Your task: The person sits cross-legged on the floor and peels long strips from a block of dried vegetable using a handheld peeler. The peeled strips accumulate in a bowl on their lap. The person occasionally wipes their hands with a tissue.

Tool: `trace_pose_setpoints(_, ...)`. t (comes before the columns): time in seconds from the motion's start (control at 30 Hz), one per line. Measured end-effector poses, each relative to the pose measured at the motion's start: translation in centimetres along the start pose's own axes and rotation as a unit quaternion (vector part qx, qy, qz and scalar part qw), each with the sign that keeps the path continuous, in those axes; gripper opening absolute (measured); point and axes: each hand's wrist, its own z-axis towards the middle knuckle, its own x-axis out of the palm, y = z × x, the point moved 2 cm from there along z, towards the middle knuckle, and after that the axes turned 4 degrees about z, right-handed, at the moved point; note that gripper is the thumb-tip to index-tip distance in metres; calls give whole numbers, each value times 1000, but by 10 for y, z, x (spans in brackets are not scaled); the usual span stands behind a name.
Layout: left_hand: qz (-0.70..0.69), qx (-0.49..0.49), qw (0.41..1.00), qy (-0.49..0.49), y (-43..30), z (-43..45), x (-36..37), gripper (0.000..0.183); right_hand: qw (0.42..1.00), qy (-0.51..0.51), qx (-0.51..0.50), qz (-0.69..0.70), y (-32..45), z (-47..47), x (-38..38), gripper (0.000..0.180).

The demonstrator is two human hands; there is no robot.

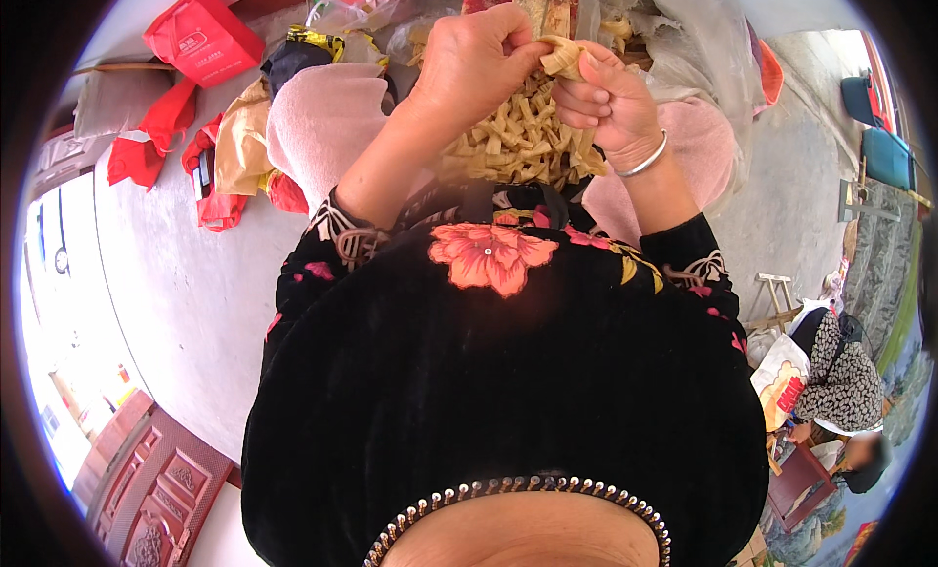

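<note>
A folded strip of tan, leaf-like material (563,58) is held between both hands near the top middle. My left hand (476,54) pinches its left end with thumb and fingertips. My right hand (607,98), with a silver bangle at the wrist, grips the strip's right side between thumb and curled fingers. Beneath the hands lies a heap of similar folded tan pieces (520,142) in my lap. Just beyond the hands stands a worn wooden post or beam (544,9). Pink cloth (322,120) covers both knees.
Clear plastic sheeting (678,47) lies beyond my right hand. Red bags (201,39), a tan bag (242,138) and a dark bundle (293,60) are at the left. Another person (843,384) sits at the far right by a dark red tray or small table (800,486).
</note>
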Motion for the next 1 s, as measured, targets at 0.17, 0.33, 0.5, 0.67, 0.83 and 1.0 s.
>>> trace_pose_setpoints(0.17,-48,67,993,81,0,-4,-3,18,976,-140,-75,-150,-8,3,7,14)
trace_pose_setpoints(0.33,-268,-91,924,256,25,-1,2,25,970,-141,-76,-181,-6,4,15,14)
trace_pose_setpoints(0.5,-635,-162,716,241,22,-14,-14,32,925,-87,-99,-356,18,-11,15,14)
trace_pose_setpoints(0.67,-481,-174,813,277,38,-21,-15,28,898,-114,-119,-409,23,-19,3,9)
trace_pose_setpoints(0.83,62,13,984,169,7,-6,-27,33,850,-113,-117,-502,10,-8,-4,9)
trace_pose_setpoints(1.0,53,31,923,379,15,-14,5,21,806,-93,-42,-582,13,-10,-2,10)
